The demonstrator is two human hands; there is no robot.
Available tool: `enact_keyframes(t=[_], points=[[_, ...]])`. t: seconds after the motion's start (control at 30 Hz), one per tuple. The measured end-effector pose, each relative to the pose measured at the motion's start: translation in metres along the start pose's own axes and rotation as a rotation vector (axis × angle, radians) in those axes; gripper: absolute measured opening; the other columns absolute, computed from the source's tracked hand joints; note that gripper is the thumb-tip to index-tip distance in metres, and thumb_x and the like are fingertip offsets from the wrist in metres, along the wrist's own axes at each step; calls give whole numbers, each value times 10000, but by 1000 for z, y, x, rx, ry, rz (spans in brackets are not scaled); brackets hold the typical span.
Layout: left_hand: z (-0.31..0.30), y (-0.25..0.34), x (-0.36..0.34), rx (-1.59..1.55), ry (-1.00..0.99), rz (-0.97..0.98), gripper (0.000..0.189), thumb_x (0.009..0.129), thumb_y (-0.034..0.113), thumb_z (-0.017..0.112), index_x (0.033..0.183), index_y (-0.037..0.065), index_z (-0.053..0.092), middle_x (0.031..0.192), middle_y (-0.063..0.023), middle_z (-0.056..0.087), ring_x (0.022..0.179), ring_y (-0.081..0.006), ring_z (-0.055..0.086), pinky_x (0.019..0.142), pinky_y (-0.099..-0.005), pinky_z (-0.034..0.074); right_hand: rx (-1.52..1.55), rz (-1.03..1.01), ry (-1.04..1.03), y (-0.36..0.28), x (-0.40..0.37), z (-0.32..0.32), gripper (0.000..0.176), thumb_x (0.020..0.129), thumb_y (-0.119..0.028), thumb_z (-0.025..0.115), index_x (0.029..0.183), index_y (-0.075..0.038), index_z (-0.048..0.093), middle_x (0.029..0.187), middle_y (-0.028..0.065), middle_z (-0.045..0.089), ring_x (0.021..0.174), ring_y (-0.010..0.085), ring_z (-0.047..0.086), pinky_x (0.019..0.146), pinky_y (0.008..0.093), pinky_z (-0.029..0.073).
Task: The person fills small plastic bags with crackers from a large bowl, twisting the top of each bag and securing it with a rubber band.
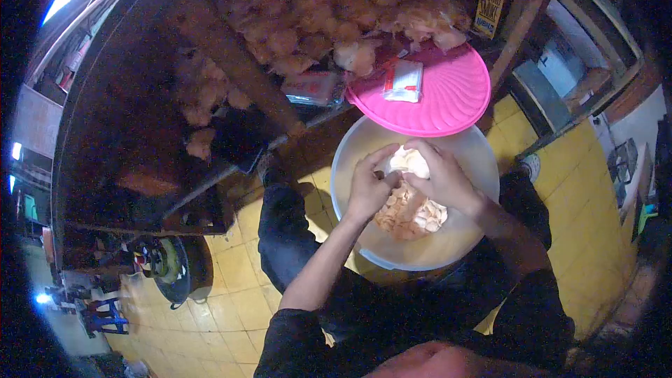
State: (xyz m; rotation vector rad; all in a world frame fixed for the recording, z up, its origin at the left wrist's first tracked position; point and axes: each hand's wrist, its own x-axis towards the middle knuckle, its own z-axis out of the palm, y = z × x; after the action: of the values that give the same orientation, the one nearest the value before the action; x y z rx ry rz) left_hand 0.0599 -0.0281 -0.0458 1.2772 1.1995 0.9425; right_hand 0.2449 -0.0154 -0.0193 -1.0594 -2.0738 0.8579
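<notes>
Both hands meet over a large translucent white tub (350, 157) between the knees. My left hand (373, 180) is curled against the left side of a bright whitish bundle (410, 161). My right hand (444, 178) closes round its other side, fingertips bent over it. Glare hides whether the bundle is bare or in a small plastic bag. Below the hands, brown flaky pieces (402, 218) lie in the tub, with a paler clump (432, 215) at their right. A pink ridged lid (458, 98) lies across the tub's far rim, carrying a white-and-red plastic packet (404, 82).
Many filled clear bags (301, 21) crowd the dark wooden shelf ahead. Another plastic packet (311, 89) lies at the shelf's edge. A yellow box (490, 3) stands upper right. On the yellow tiled floor (238, 301), a dark round basin (185, 269) sits at left.
</notes>
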Motion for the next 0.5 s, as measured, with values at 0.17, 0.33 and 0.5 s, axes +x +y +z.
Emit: enact_keyframes(t=[0.17,0.33,0.5], points=[[3,6,-3,-100,-50,104,484,868,38,669,1332,63,533,1239,-86,587,884,-126,619,733,-271,533,-222,-34,37,0,-3,0,506,768,-70,687,1234,-40,492,1128,219,596,1038,395,595,888,423,491],[-3,-1,1,-123,-80,73,450,909,100,655,1340,67,529,1293,-83,560,916,-127,623,745,-275,541,65,-9,-114,-7,-3,-10,517,777,-106,676,1250,-39,480,1149,205,593,1078,370,594,917,407,477],[4,-1,-3,-44,-55,41,397,927,139,644,1311,84,561,1145,-56,635,774,-103,638,569,-250,514,87,156,-148,0,0,-13,543,789,-123,675,1265,-29,430,1154,217,584,1099,356,592,918,413,465]])
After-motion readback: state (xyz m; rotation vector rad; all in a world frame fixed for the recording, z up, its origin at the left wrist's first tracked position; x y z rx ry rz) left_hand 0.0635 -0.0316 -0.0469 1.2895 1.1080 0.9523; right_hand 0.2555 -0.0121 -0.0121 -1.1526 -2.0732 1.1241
